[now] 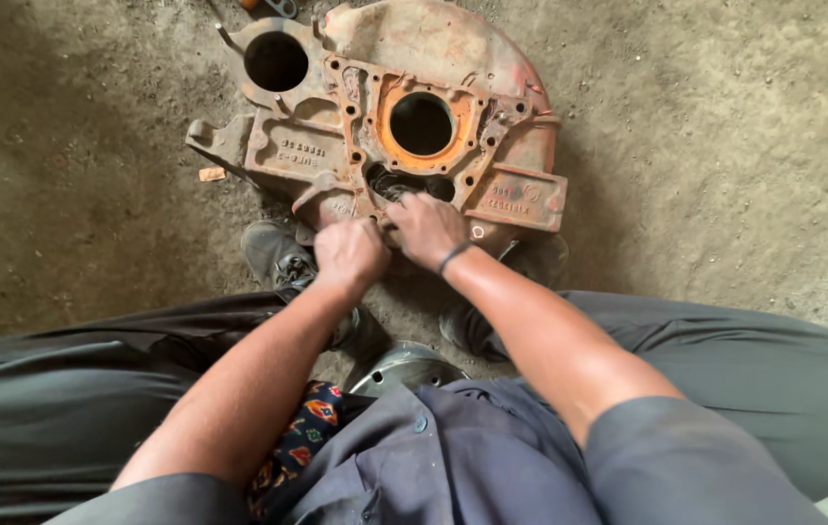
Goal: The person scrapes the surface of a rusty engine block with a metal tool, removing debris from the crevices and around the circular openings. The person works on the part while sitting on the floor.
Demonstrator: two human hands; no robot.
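Observation:
A large rusty orange cast-metal housing with two round holes lies on the dirt floor in front of me. My left hand is curled into a fist at the housing's near edge; what it holds is hidden. My right hand, with a dark band at the wrist, rests fingers-down on the near edge by a lower opening. The two hands almost touch. I cannot tell if either grips a small part.
My dark shoes stand on the dirt beside the housing. A shiny round metal piece sits between my legs. A small orange chip lies left of the housing. Dusty ground surrounds everything.

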